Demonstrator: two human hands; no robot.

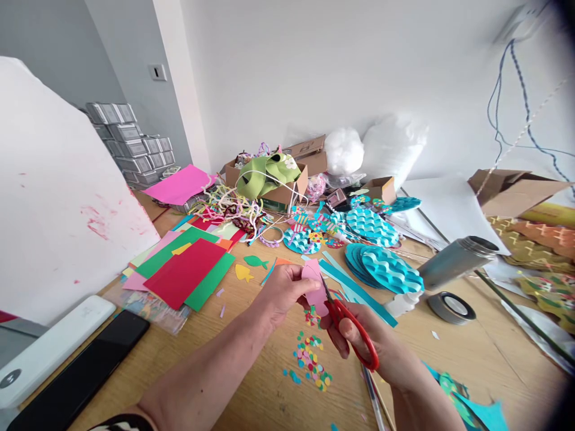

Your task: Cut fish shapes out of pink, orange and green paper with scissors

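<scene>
The left hand [284, 293] is clamped on the pink paper [311, 270], with the thumb on the near face and the fingers partly hidden behind it. The right hand [366, 332] grips the scissors [335, 311] by their red handles; the blades point away from the person and lie at the right edge of the paper. The blade angle cannot be determined. The two hands are close together above the surface [251, 377], with the paper and the blades between them. Small coloured dots [321, 380] are scattered below the paper, nearer the person. A green fish [255, 261] and a yellow fish [243, 273] lie left of the paper, beyond the left forearm. Farther left, a red sheet [186, 272] overlaps a green sheet [211, 281]. A phone [81, 371] lies at the near left. Blue strips [350, 287] extend behind the scissors. To their right are a stack of blue discs [390, 269], a small white bottle [403, 304], a tilted metal flask [456, 263] and a tape roll [435, 305].
</scene>
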